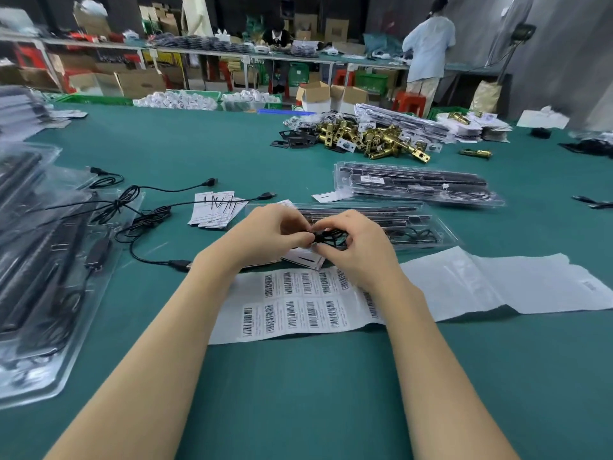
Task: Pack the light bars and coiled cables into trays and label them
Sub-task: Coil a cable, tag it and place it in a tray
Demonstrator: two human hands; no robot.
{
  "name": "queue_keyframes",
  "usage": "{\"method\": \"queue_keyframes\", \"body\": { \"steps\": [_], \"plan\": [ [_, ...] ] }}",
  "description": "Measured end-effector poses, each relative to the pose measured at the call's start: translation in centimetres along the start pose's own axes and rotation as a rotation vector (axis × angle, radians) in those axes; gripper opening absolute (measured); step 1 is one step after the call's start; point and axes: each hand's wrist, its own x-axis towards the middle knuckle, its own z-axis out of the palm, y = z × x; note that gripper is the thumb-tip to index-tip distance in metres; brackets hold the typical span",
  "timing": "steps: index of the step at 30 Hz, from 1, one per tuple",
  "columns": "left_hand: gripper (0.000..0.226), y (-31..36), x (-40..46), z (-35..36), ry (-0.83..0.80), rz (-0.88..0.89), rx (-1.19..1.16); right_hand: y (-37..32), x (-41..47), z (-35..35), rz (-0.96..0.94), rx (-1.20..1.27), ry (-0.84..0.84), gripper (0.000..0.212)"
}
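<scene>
At the centre of the frame a small coiled cable (328, 236) is pinched between the left hand (265, 235) and right hand (355, 249), just above the open tray (441, 232) on the worktop (298, 393), and the coil could spring loose and snag if either grip is eased before seating.

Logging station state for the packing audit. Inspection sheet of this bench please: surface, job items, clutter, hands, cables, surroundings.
Surface: green mat, bare in front.
Job's things: open clear tray with light bars behind the hands; closed labelled tray beyond; barcode label sheet under the wrists.
Clutter: brass latch parts, paper slips.
Hands: left hand and right hand both pinch a coiled cable.
Cables: loose USB leads at left, uncoiled.
Surroundings: shelving, cartons, two other people at far benches.
</scene>
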Motion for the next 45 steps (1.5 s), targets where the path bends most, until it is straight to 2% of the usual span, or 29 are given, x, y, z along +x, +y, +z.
{"method": "queue_keyframes", "body": {
  "steps": [3, 7, 11, 18, 23, 27, 30, 33, 35, 38, 42, 45],
  "plan": [
    [0.01, 0.1, -0.3, 0.0, 0.003, -0.006, -0.031, 0.5, -0.4, 0.5, -0.027, -0.037, 0.054, 0.018],
    [0.009, -1.3, -1.1, -2.6, 0.097, -0.019, -0.019, 1.0, -0.8, 1.0, -0.026, -0.053, 0.078, 0.02],
    [0.031, -3.6, -2.8, -4.8, -0.014, -0.149, 0.09, 1.1, -1.0, 1.2, -0.017, -0.041, 0.085, 0.023],
    [0.018, -3.7, -3.5, -5.0, -0.029, -0.11, 0.215, 1.3, -1.3, 1.3, -0.01, 0.039, 0.095, 0.023],
    [0.011, -3.8, -3.9, -5.2, -0.009, -0.073, 0.13, 1.3, -1.3, 1.4, -0.017, 0.06, 0.106, 0.022],
    [0.013, -3.9, -3.6, -4.9, 0.088, -0.005, 0.161, 1.4, -1.3, 1.3, -0.028, 0.096, 0.119, 0.022],
    [0.011, -4.4, -3.6, -3.5, 0.247, 0.053, 0.176, 1.6, -1.4, 1.2, -0.041, 0.102, 0.142, 0.023],
    [0.002, -4.8, -3.9, -1.3, 0.371, 0.05, 0.082, 1.7, -1.3, 1.3, -0.047, 0.094, 0.162, 0.023],
    [0.004, -4.8, -4.0, -0.2, 0.446, 0.035, -0.033, 1.7, -1.3, 1.4, -0.054, 0.099, 0.174, 0.023],
    [0.008, -4.4, -3.8, 0.5, 0.461, -0.002, -0.201, 1.7, -1.3, 1.4, -0.066, 0.095, 0.194, 0.023],
    [0.005, -4.2, -3.6, 0.8, 0.465, -0.039, -0.225, 1.3, -1.3, 1.3, -0.087, 0.064, 0.214, 0.024],
    [0.023, -3.8, -3.3, 0.8, 0.485, -0.084, -0.262, 0.9, -1.5, 1.2, -0.11, 0.031, 0.251, 0.024]
  ]
}}
